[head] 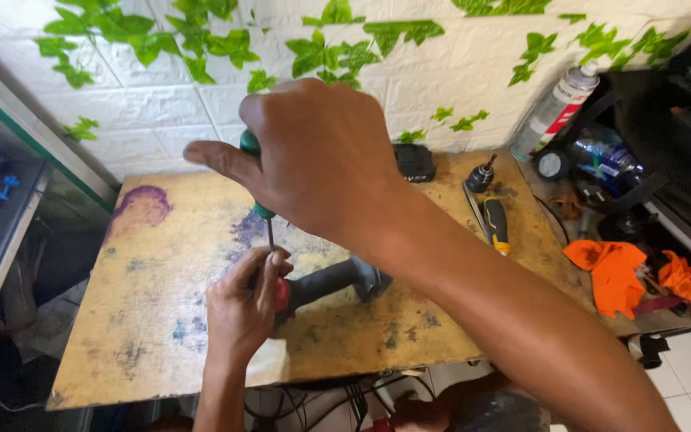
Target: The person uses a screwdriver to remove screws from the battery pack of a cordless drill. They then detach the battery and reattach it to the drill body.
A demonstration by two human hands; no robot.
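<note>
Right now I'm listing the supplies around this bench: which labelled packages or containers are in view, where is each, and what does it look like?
Spray can: far right of the table, leaning against the leaf-patterned wall; tall silver cylinder, white cap, label with red and dark print.
Plastic bottle: lying right of the can among dark clutter; clear, with a blue label.
No signs or screens show.

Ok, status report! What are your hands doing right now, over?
Right hand grips green screwdriver, tip down. Left hand steadies grey power tool on table. Nothing blocking.
</note>
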